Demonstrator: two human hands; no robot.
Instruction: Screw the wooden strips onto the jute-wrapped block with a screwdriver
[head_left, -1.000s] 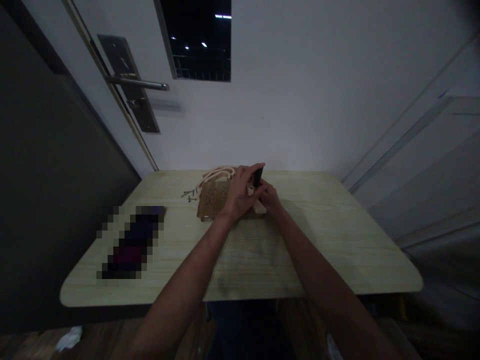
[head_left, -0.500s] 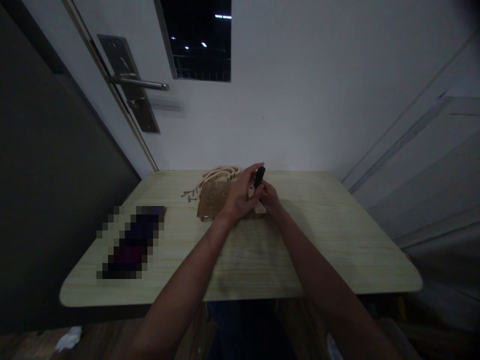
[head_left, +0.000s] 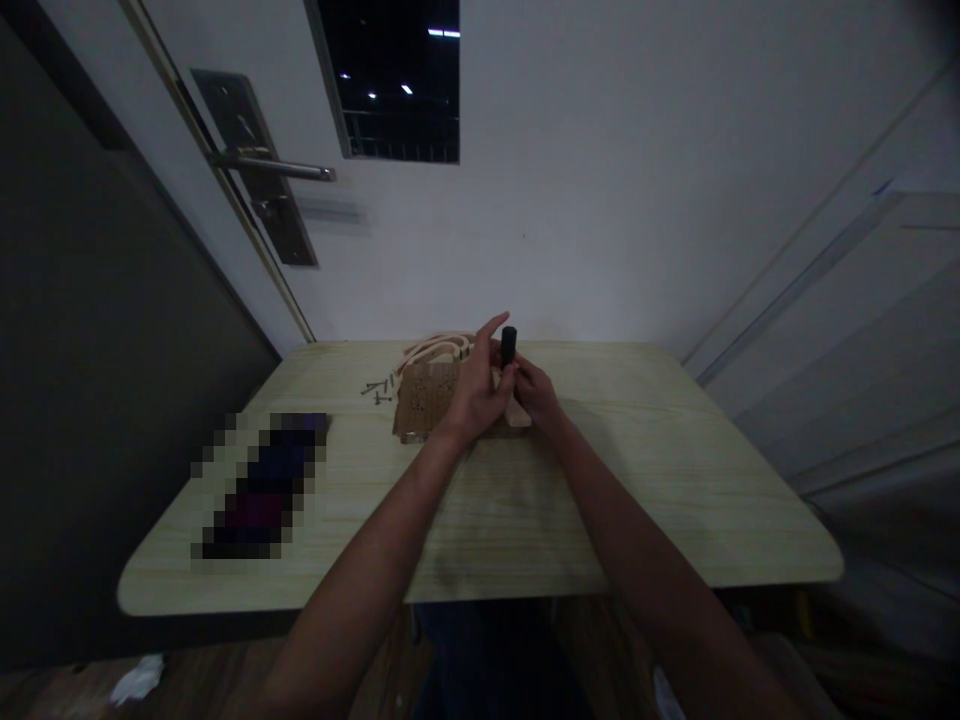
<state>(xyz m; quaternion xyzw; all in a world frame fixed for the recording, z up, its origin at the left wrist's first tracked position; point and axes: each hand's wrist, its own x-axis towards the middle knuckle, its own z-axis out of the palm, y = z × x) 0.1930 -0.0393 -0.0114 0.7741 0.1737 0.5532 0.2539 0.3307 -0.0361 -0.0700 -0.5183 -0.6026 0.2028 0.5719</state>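
A short black handle of a tool (head_left: 508, 345) stands upright between my hands; its lower end is hidden. My left hand (head_left: 474, 390) curls around the handle from the left, thumb against its base and index finger raised. From the right, my right hand (head_left: 537, 388) is closed, its fingertips pinched low beside the handle; what they grip is hidden. Beneath my hands a pale flat piece (head_left: 517, 413) shows in part. It lies over a brown, ridged board (head_left: 424, 395) marked with several small dark holes.
Pale curved pieces (head_left: 439, 348) lie behind the board. Several small metal screw-like pieces (head_left: 379, 388) are scattered to its left. A blurred dark flat object (head_left: 262, 485) rests at the left of the wooden table (head_left: 675, 510). A white door with a metal handle (head_left: 277, 168) stands behind.
The black handle has gone from leaning right to upright and shifted slightly left. My left index finger has lifted off its top. My right fingers have moved slightly left with it.
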